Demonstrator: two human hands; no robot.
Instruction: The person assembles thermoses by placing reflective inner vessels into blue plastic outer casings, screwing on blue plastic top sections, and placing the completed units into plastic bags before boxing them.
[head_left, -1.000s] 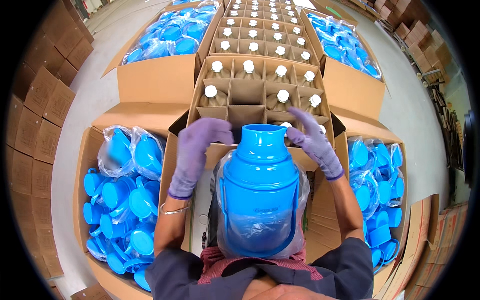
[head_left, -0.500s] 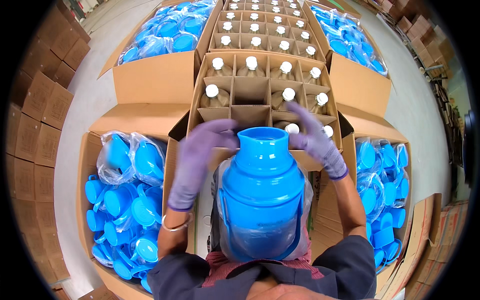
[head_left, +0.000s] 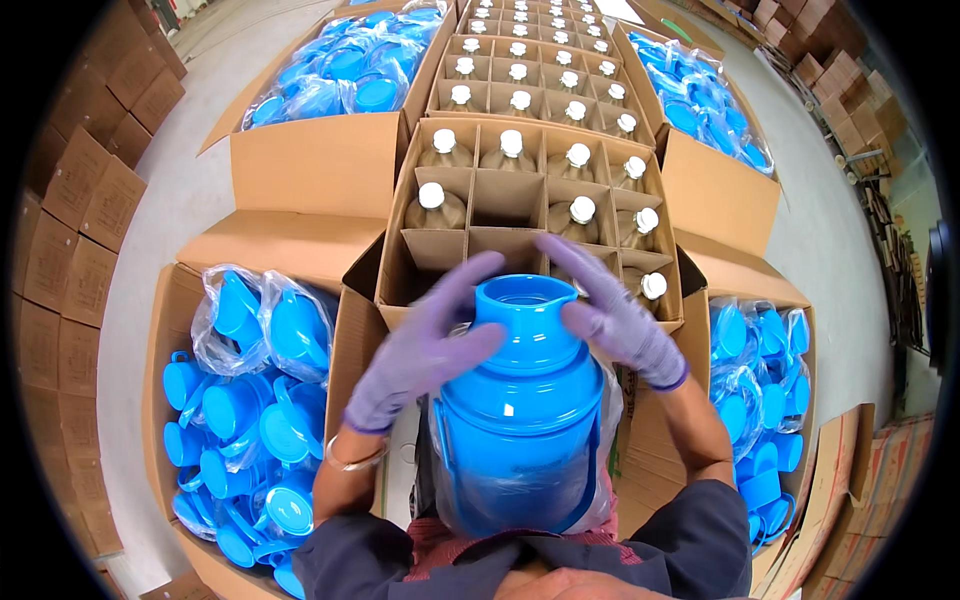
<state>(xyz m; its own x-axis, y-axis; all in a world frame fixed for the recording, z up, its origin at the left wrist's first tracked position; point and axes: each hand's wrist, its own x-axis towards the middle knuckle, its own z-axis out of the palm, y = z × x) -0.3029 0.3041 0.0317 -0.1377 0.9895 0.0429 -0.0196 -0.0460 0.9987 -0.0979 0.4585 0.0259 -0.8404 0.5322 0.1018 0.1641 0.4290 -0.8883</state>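
Upright between my forearms stands a blue thermos jug (head_left: 525,400) with a pouring lip at its top right and a blue carrying handle hanging down its sides. Clear plastic film wraps its lower body. My left hand (head_left: 430,325), in a purple-grey knit glove, is open at the left of the jug's neck, thumb over the collar and fingers spread. My right hand (head_left: 625,320), gloved alike, is open at the neck's right, its thumb near the lip. Whether either hand presses on the plastic I cannot tell.
Ahead stands a divided carton (head_left: 395,270) holding several white-capped bottles (head_left: 437,207), some cells without one. More bottle cartons lie behind. Open boxes of blue jug parts stand left (head_left: 235,410) and right (head_left: 765,400), with bagged parts (head_left: 345,65) farther off. Stacked brown cartons (head_left: 60,230) line the left.
The jug's pouring lip has turned from the left to the right. Both hands have come in closer around the neck, the left moving right and down. The view has shifted slightly.
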